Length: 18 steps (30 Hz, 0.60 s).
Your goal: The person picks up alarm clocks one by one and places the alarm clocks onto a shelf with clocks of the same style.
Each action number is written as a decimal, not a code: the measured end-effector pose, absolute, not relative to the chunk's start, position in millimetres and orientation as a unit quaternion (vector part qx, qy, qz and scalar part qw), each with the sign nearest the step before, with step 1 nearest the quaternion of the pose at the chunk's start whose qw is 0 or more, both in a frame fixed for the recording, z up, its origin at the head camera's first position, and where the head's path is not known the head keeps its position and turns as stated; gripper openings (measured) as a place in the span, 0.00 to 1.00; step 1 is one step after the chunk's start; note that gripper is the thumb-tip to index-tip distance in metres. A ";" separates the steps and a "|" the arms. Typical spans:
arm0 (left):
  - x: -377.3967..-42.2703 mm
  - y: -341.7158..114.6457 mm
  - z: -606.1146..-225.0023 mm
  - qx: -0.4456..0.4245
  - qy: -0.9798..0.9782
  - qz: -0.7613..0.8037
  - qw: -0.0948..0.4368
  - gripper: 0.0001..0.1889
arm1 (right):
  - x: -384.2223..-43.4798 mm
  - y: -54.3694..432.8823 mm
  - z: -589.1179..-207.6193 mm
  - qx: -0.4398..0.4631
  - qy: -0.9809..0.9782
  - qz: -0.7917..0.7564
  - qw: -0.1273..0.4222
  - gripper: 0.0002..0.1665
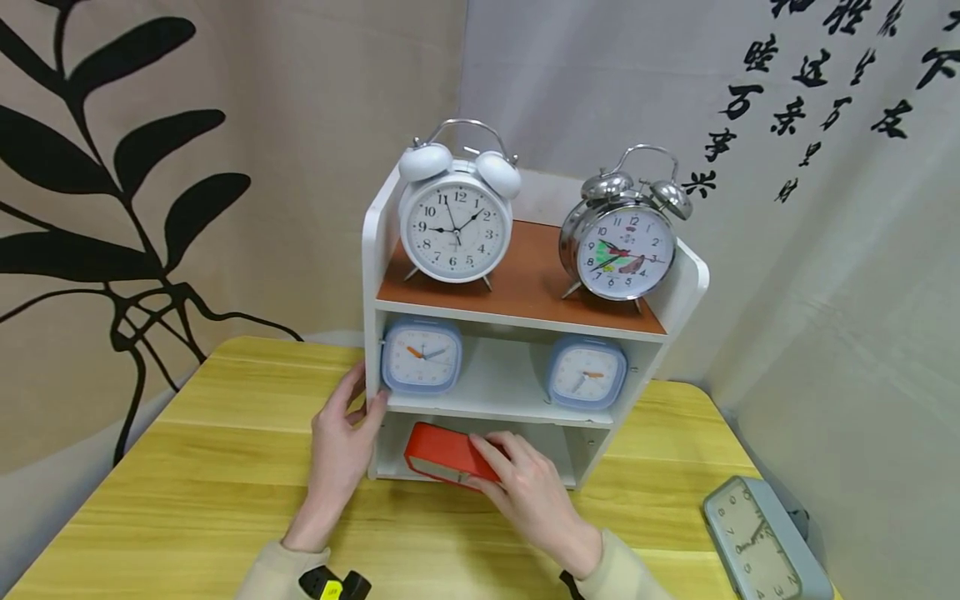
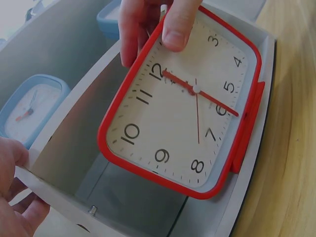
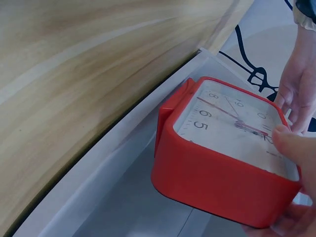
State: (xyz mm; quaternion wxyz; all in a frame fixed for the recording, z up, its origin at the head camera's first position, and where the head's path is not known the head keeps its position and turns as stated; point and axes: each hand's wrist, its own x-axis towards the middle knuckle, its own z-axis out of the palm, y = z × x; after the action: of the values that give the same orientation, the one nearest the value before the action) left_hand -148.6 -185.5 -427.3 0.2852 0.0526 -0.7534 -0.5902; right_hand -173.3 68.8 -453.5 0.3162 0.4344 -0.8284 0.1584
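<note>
Fingers of the right hand (image 1: 528, 492) clamp a red clock (image 1: 444, 450) at a shelf's (image 1: 498, 367) bottom tier (image 1: 555, 443) while those of the left hand (image 1: 341, 446) grip its side panel (image 1: 370, 292), atop a wooden table (image 1: 172, 492) before leaf-printed, lettered cloth (image 1: 360, 92).

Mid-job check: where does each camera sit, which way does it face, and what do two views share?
Head: worn on the head, facing forward and down at the white shelf; left hand, right hand and sleeves show.
Left wrist: on the left wrist, facing the front of the red clock; both hands show.
Right wrist: on the right wrist, facing the red clock's side and front; right hand near, left hand beyond.
Shared: head and left wrist both show blue clocks.
</note>
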 end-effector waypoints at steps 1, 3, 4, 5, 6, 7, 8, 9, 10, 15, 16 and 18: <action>-148.5 -185.5 -427.4 0.052 -0.753 -0.590 0.285 0.27 | -174.1 68.2 -453.9 0.434 -0.828 0.159 0.316 0.35; -148.5 -185.5 -427.4 0.052 -0.753 -0.591 0.285 0.27 | -175.8 67.1 -454.7 0.436 -0.827 0.160 0.316 0.33; -148.5 -185.3 -427.4 0.052 -0.753 -0.591 0.284 0.27 | -176.9 66.9 -455.1 0.437 -0.827 0.161 0.316 0.33; -148.5 -185.2 -427.4 0.053 -0.754 -0.591 0.283 0.27 | -177.9 66.4 -455.2 0.438 -0.826 0.161 0.316 0.32; -148.6 -185.2 -427.4 0.053 -0.754 -0.591 0.282 0.27 | -178.9 65.8 -455.2 0.439 -0.826 0.161 0.315 0.30; -148.6 -185.2 -427.4 0.053 -0.754 -0.592 0.282 0.27 | -179.8 65.3 -455.1 0.440 -0.825 0.161 0.315 0.29; -148.8 -185.1 -427.3 0.053 -0.753 -0.592 0.282 0.27 | -180.6 64.9 -455.1 0.441 -0.825 0.160 0.315 0.29; -148.9 -185.1 -427.4 0.053 -0.753 -0.592 0.282 0.27 | -181.4 64.3 -455.0 0.441 -0.825 0.159 0.315 0.28; -149.1 -185.1 -427.4 0.052 -0.753 -0.592 0.282 0.27 | -182.2 63.7 -455.0 0.441 -0.825 0.157 0.315 0.27; -149.2 -185.4 -427.9 0.055 -0.756 -0.590 0.279 0.27 | -184.2 60.7 -456.0 0.445 -0.824 0.103 0.335 0.26; -149.3 -185.5 -428.1 0.057 -0.757 -0.589 0.277 0.27 | -184.4 60.3 -456.4 0.446 -0.823 0.089 0.340 0.27; -149.5 -185.8 -428.5 0.059 -0.758 -0.589 0.275 0.27 | -184.7 59.8 -457.3 0.449 -0.821 0.065 0.347 0.28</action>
State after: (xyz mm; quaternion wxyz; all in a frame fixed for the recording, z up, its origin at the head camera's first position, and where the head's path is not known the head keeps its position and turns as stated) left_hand -149.5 -185.8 -428.5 0.2750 0.0588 -0.7577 -0.5889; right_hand -184.7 59.8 -457.3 0.3475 0.4488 -0.8207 0.0652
